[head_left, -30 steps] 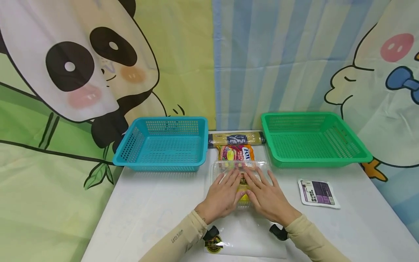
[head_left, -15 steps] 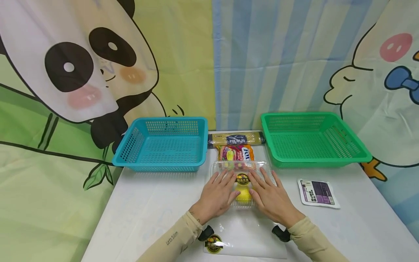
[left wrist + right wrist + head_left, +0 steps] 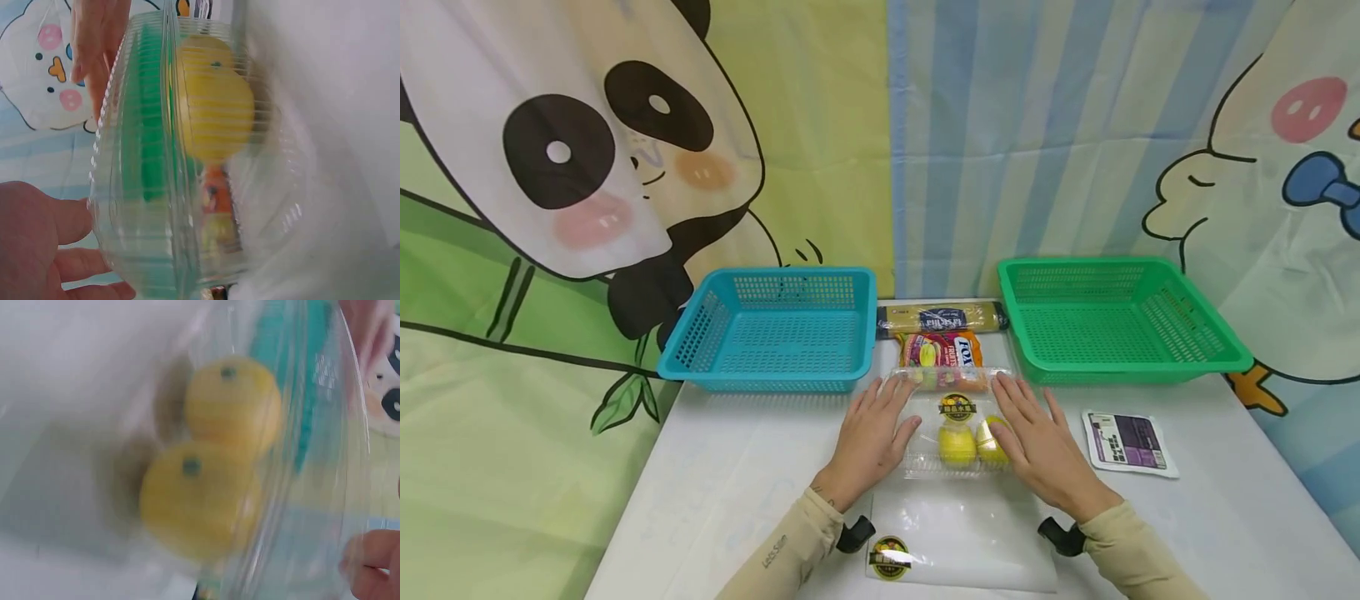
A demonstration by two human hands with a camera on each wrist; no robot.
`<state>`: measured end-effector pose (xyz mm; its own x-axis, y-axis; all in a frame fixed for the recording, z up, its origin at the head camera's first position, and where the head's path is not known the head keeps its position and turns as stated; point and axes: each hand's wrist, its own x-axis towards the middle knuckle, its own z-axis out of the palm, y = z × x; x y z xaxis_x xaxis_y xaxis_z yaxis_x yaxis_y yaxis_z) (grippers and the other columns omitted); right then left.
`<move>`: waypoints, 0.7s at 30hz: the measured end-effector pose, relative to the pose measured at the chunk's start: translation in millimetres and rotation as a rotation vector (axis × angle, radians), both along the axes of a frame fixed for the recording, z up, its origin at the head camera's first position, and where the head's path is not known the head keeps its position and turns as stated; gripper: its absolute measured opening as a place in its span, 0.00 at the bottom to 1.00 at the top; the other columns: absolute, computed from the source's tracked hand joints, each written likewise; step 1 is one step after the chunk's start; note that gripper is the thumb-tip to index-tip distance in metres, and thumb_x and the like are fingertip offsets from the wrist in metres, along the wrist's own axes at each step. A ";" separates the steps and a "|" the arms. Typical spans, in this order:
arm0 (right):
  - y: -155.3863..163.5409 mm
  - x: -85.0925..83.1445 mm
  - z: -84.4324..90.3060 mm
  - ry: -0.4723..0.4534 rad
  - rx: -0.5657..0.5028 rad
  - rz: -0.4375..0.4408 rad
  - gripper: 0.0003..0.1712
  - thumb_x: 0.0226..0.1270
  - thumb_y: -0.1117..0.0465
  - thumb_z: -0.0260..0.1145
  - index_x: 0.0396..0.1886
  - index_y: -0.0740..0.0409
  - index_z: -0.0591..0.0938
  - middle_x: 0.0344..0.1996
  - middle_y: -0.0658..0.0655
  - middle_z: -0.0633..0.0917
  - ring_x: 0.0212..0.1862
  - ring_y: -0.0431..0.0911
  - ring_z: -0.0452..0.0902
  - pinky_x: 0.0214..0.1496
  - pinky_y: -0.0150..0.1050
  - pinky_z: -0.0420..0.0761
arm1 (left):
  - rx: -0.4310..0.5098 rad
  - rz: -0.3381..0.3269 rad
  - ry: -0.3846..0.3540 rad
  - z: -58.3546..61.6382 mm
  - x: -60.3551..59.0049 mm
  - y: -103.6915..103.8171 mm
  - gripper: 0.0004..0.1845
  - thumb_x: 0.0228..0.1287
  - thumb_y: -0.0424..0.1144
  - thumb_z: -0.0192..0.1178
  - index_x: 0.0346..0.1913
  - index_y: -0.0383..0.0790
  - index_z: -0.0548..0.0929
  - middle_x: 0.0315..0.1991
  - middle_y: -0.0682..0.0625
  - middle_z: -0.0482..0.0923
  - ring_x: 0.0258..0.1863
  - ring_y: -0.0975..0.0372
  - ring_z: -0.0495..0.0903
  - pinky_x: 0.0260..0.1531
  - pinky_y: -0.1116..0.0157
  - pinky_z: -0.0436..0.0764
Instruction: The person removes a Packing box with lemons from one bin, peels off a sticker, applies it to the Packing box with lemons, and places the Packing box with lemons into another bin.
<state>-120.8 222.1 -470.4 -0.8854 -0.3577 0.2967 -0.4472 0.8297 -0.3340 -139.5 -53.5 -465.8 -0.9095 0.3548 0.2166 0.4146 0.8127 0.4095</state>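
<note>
A clear plastic clamshell box [image 3: 923, 460] with a black-and-gold label on its lid lies in the middle of the table. Two round yellow fruits [image 3: 957, 446] sit inside it, plainer in the right wrist view, each with a small green stem mark. My left hand [image 3: 867, 437] is at the lid's left side, fingers straight; in the left wrist view its fingertips are right at the box's edge. On the other side, my right hand [image 3: 1048, 442] lies with straight fingers over the lid's right edge, partly covering one fruit.
Behind the box lie a FOX'S fruit candy bag [image 3: 940, 349] and a gold spaghetti pack [image 3: 942, 318]. A blue basket [image 3: 775, 387] and a green basket [image 3: 1142, 371] flank them. A white-and-purple packet [image 3: 1131, 443] lies right; a glossy stickered plastic sheet [image 3: 962, 533] lies in front.
Both hands have slid apart from the middle of the lid toward its left and right sides, uncovering the label and the fruits. The box has stayed about where it was.
</note>
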 end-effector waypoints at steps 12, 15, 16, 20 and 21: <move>54.8 -9.3 13.5 -0.002 -0.139 -0.121 0.34 0.83 0.53 0.49 0.82 0.55 0.54 0.80 0.63 0.57 0.81 0.64 0.45 0.75 0.73 0.38 | 0.217 0.046 -0.256 -12.9 7.3 -16.0 0.33 0.79 0.54 0.49 0.81 0.55 0.56 0.78 0.38 0.59 0.73 0.42 0.67 0.63 0.34 0.71; 70.6 -12.8 13.7 0.000 -0.136 -0.146 0.35 0.83 0.53 0.50 0.82 0.55 0.54 0.80 0.65 0.56 0.79 0.68 0.46 0.72 0.77 0.41 | 0.305 0.033 -0.323 -14.1 7.1 -16.4 0.35 0.77 0.55 0.51 0.82 0.58 0.54 0.80 0.38 0.54 0.75 0.41 0.62 0.66 0.33 0.65; 76.4 -14.0 13.7 0.000 -0.131 -0.156 0.35 0.83 0.54 0.50 0.82 0.55 0.54 0.80 0.66 0.56 0.79 0.70 0.46 0.71 0.78 0.41 | 0.335 0.028 -0.345 -14.8 6.7 -16.5 0.36 0.77 0.54 0.52 0.82 0.59 0.53 0.80 0.38 0.52 0.76 0.40 0.61 0.67 0.33 0.64; 101.0 -21.5 12.4 0.015 -0.080 -0.175 0.36 0.80 0.55 0.55 0.82 0.54 0.56 0.79 0.69 0.55 0.77 0.76 0.44 0.66 0.83 0.42 | 0.456 0.009 -0.417 -20.9 5.9 -17.9 0.38 0.75 0.51 0.56 0.82 0.60 0.52 0.82 0.38 0.47 0.73 0.40 0.64 0.65 0.37 0.70; 107.6 -23.9 12.3 0.017 -0.066 -0.179 0.36 0.80 0.56 0.57 0.82 0.53 0.57 0.79 0.69 0.54 0.77 0.76 0.43 0.65 0.83 0.41 | 0.489 0.010 -0.436 -22.0 5.9 -18.4 0.39 0.74 0.51 0.57 0.82 0.61 0.52 0.82 0.39 0.46 0.73 0.40 0.66 0.64 0.39 0.72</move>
<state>-144.7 329.6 -458.1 -0.9278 -0.1747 0.3297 -0.3007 0.8732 -0.3836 -133.6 -71.9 -487.8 -0.9532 0.3000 -0.0383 0.1204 0.4927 0.8619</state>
